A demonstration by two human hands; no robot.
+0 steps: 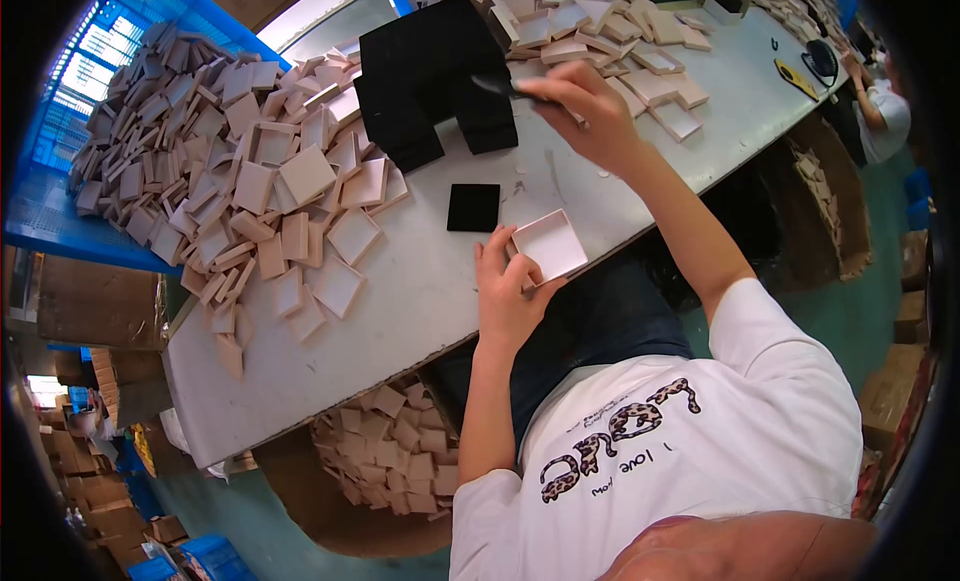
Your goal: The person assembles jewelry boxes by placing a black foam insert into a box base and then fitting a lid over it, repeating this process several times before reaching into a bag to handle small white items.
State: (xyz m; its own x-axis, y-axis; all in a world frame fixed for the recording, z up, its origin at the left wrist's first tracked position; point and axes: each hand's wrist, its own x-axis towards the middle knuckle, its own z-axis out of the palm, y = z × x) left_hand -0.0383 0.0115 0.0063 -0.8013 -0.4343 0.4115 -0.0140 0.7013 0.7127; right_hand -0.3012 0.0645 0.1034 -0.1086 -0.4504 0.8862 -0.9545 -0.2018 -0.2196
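Note:
My left hand [507, 289] has its fingers wrapped round a small open pale box [551, 245] at the table's front edge. A flat black square [473, 208] lies just beyond that hand's fingertips. Further back, my right hand [588, 109] is closed on a thin dark tool [492, 84], whose exact kind I cannot make out. The tool's tip is over stacks of black pieces [430, 56], at their right side.
A large heap of pale boxes [250, 151] spreads from a blue crate [60, 206] across the grey table [330, 366]. More boxes [600, 31] lie at the back. A yellow tool [795, 79] lies far right, near a co-worker [882, 111]. Below the table, a carton holds boxes [385, 446].

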